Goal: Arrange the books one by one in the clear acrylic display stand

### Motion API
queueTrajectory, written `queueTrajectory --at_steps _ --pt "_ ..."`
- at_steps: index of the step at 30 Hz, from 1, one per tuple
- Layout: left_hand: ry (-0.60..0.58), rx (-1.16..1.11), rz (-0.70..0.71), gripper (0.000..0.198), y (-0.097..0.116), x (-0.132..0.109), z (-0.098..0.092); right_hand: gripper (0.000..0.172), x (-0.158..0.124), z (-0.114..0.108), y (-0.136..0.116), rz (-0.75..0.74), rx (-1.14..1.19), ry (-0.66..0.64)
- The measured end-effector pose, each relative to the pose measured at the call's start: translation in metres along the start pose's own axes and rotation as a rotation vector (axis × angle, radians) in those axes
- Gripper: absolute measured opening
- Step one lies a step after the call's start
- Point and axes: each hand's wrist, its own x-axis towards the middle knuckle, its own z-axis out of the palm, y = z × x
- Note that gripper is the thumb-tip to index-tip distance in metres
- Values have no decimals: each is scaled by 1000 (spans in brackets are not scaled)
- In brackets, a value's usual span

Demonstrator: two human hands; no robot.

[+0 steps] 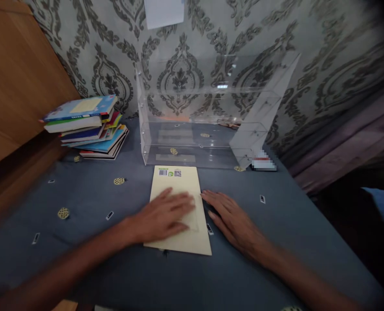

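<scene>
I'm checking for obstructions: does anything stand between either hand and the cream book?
Nothing plainly does. The right hand is at the right edge of the cream book, with no object visible between. The left hand lies over the book; a faint-edged patch shows by its fingers; I cannot tell if it is separate.

Grey damask-patterned wall (205, 41), 1 brown wooden panel (20, 77), dim light
</scene>
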Motion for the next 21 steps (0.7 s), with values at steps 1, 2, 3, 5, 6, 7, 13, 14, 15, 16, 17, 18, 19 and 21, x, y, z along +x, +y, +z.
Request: queueTrajectory --at_steps 1,2,3,5,6,7,13,14,15,16,17,18,19,21 --pt "44 28 -67 50 -14 -1 -2 50 0 0 -1 5 8 -7" --pt "95 51 -150 49 -28 -3 -5 49 1 -1 -1 12 19 -19" --pt "143 68 -226 49 -41 -4 -6 48 2 -2 -2 17 32 -29" --pt "213 88 -344 49 -64 -5 -7 45 4 -4 -4 28 60 -45" --pt "229 93 -369 49 -72 -6 -6 44 5 -6 -6 33 76 -53" --pt "240 101 -384 49 -77 -6 -5 43 6 -7 -7 39 90 -57" --pt "254 126 -369 50 -77 -5 1 41 10 -6 -10 70 102 -71" --pt "248 130 -372 50 -76 -5 0 41 11 -5 -10 73 97 -72" --pt "245 134 -377 49 -74 -6 -1 40 11 -4 -10 72 93 -71" --pt "245 139 -381 48 -73 -6 -3 40 12 -3 -10 68 90 -68" --pt "249 144 -385 48 -72 -7 -4 39 13 -2 -10 62 87 -66" --pt "253 148 -386 48 -71 -7 -5 38 13 -1 -10 54 84 -66" --pt "257 151 -386 48 -70 -8 -6 37 14 -1 -10 50 79 -66" --pt "263 156 -386 48 -68 -9 -6 36 14 0 -11 49 69 -66"
